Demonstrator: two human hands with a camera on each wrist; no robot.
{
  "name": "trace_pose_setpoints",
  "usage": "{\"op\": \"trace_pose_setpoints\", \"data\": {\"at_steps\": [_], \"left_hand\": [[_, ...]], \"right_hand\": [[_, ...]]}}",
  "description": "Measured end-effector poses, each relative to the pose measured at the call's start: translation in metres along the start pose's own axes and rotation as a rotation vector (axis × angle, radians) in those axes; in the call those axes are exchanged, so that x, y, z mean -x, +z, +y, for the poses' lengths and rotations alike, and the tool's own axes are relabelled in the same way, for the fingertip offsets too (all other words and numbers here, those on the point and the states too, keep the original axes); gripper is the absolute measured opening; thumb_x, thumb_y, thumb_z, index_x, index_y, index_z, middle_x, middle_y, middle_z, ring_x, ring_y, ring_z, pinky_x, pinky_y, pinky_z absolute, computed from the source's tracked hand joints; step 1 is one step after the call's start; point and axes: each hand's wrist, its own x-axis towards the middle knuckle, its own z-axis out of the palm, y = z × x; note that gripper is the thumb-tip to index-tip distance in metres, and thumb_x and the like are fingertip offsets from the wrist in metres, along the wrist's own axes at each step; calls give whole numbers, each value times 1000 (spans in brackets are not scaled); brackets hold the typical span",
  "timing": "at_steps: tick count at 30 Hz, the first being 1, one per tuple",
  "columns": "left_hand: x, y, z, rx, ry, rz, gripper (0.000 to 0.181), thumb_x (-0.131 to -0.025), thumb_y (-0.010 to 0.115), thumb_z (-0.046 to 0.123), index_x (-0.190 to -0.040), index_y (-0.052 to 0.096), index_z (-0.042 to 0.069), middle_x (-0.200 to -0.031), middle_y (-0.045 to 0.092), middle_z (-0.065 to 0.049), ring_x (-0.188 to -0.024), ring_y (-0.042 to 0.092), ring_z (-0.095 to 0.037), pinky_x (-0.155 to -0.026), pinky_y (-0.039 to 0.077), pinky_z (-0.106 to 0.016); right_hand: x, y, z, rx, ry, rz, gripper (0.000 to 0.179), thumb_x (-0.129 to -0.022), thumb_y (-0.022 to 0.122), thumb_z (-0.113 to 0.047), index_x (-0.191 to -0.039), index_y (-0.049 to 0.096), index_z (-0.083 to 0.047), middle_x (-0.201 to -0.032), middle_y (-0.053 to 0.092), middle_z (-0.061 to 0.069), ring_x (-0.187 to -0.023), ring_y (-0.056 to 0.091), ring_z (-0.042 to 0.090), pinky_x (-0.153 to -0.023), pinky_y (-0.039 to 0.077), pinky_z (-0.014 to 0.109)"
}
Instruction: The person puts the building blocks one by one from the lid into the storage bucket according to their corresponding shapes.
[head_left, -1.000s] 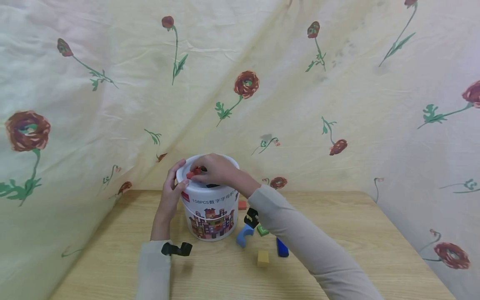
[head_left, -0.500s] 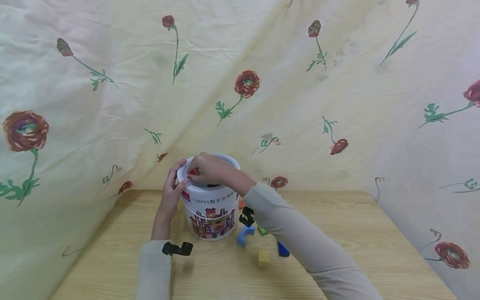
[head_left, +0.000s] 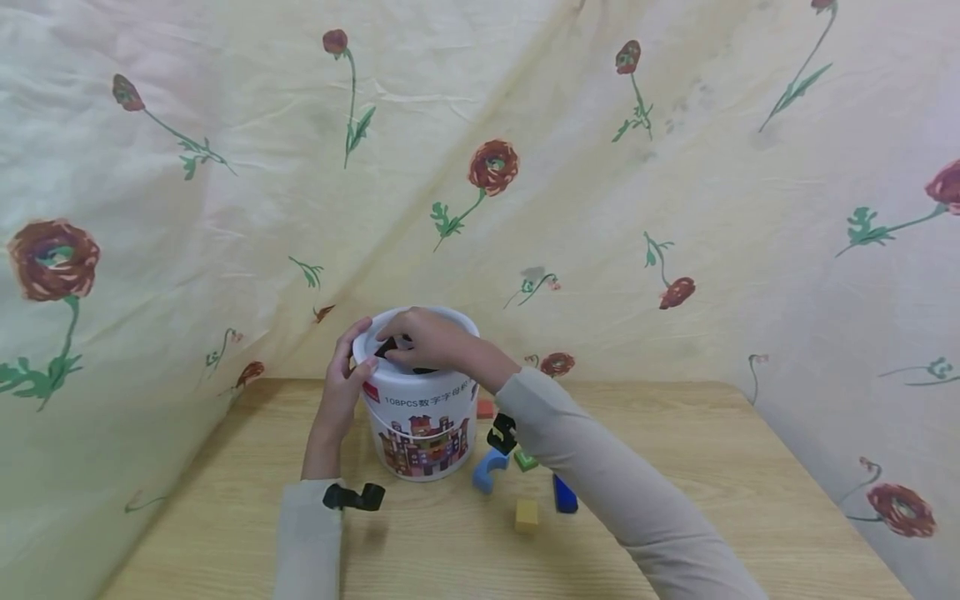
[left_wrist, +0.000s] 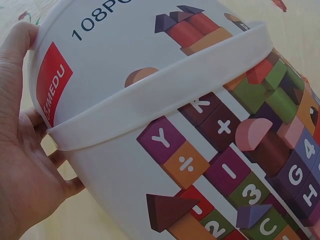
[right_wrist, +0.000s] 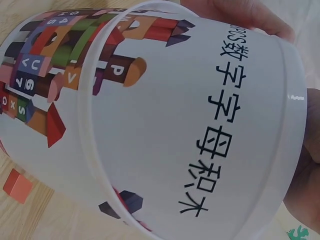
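A white bucket (head_left: 423, 408) printed with colourful letter blocks stands upright on the table. My left hand (head_left: 347, 383) grips its upper left side, thumb over the front rim and fingers behind; the left wrist view shows this hand (left_wrist: 30, 165) around the wall beside the red label. Over the bucket's top, my right hand (head_left: 431, 337) has its thumb and fingers apart, with a dark patch and nothing held visible between them. In the right wrist view, the bucket wall hides most of that right hand (right_wrist: 305, 170).
Right of the bucket lie a red block (head_left: 485, 409), a blue arched block (head_left: 490, 472), a green block (head_left: 525, 460), a dark blue block (head_left: 565, 494) and a yellow block (head_left: 527, 516). A flowered cloth (head_left: 570, 217) hangs behind the wooden table (head_left: 675, 467).
The red block that my right hand pinched over the bucket's top is out of sight, and a dark patch shows there. The thumb and fingers have parted. My left hand keeps its place.
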Motion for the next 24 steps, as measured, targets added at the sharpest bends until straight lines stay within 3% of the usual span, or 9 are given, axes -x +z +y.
{"op": "trace_pose_setpoints", "data": {"at_steps": [8,13,17,24], "left_hand": [[-1,0,-1,4,-2,6,62,-98,49,20,-158,34,25,-165,26,1,-138,37,-21,-95,49,-18],[-2,1,1,-4,-8,13,62,-98,50,21,-158,35,25,-164,28,2,-135,39,-20,-95,49,-19],[-1,2,2,0,-17,22,61,-98,50,20,-157,36,25,-161,32,0,-132,42,-20,-94,51,-18],[0,2,3,6,-31,31,61,-98,50,20,-157,36,25,-158,36,-4,-128,46,-21,-92,52,-17]], "right_hand": [[9,-5,3,3,69,35,33,-98,66,-21,-128,71,-10,-119,75,7,-80,65,13,-68,49,21],[24,-13,6,-11,112,84,33,-98,67,-22,-129,71,-12,-126,72,8,-105,67,22,-87,54,33],[41,-22,11,-6,106,134,34,-97,69,-23,-129,71,-12,-126,72,7,-117,64,24,-99,52,40],[84,-30,26,-36,72,257,30,-95,71,-21,-122,73,-8,-123,73,7,-118,64,25,-103,52,43]]}}
